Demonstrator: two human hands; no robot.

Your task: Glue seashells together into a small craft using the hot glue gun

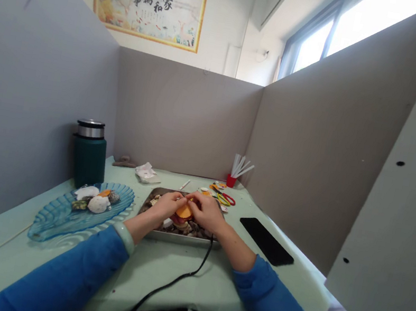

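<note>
Both hands meet above a shallow metal tray [173, 238] filled with small stones and shells. Between their fingertips is an orange, fan-shaped shell [184, 211] with a ridged lower edge. My left hand [167, 206] grips it from the left, thumb and fingers pressed together. From the other side my right hand [205, 212] pinches its upper part with bent fingers. The fingers partly cover the shell's top. Beneath it, more reddish and pale shells [182, 224] lie among the stones. A black cable [187, 275] runs from near my right wrist toward my lap.
On the left stand a blue shell-shaped dish [54, 227] with several shells and a green flask [90, 156]. Behind the tray are crumpled paper [146, 172], a pen [184, 184], scissors [226, 198] and a red cup [231, 181] of white sticks. A black phone [266, 241] lies right; partitions enclose the table.
</note>
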